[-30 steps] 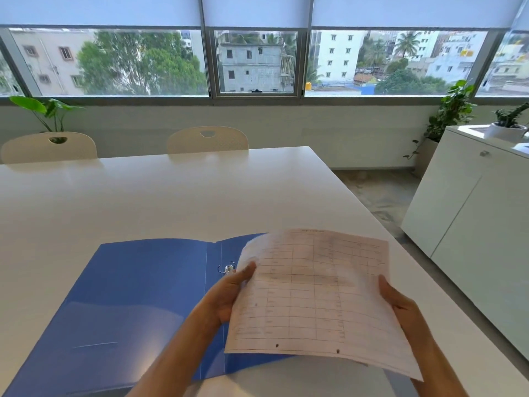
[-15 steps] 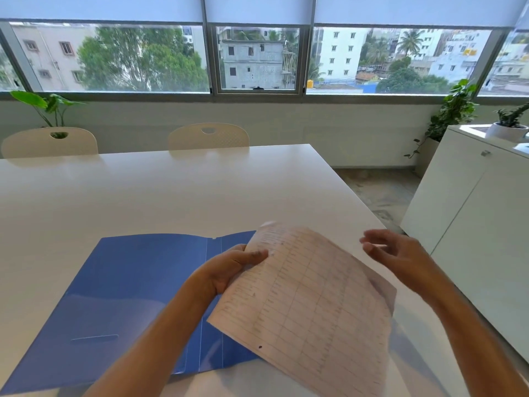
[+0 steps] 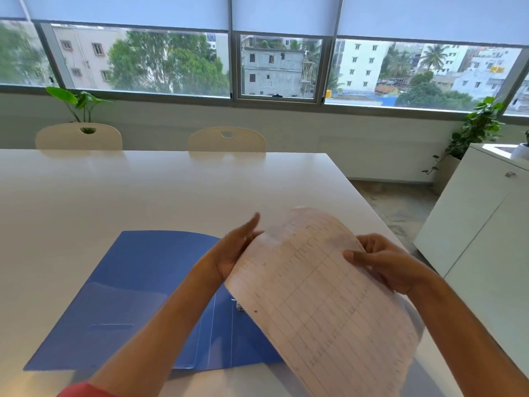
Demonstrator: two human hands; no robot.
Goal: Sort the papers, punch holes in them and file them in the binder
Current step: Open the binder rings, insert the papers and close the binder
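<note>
A blue binder (image 3: 137,296) lies open on the white table (image 3: 143,190), with part of its metal ring (image 3: 239,306) showing beside the paper's edge. Above its right half I hold a stack of printed table sheets (image 3: 323,305), curved and tilted, with a punched hole near the left edge. My left hand (image 3: 234,250) is at the sheets' upper left edge with fingers straight, mostly behind the paper. My right hand (image 3: 383,262) grips the upper right edge, thumb on the front.
Two cream chairs (image 3: 226,138) stand at the table's far side. A white cabinet (image 3: 481,224) stands to the right across a strip of floor. Potted plants (image 3: 478,127) sit by the window wall. The table's right edge runs close to my right arm.
My right hand, which had let go of the sheets, has come back and gripped their upper right edge. The left hand's fingers have straightened, and the sheets have turned more upright.
</note>
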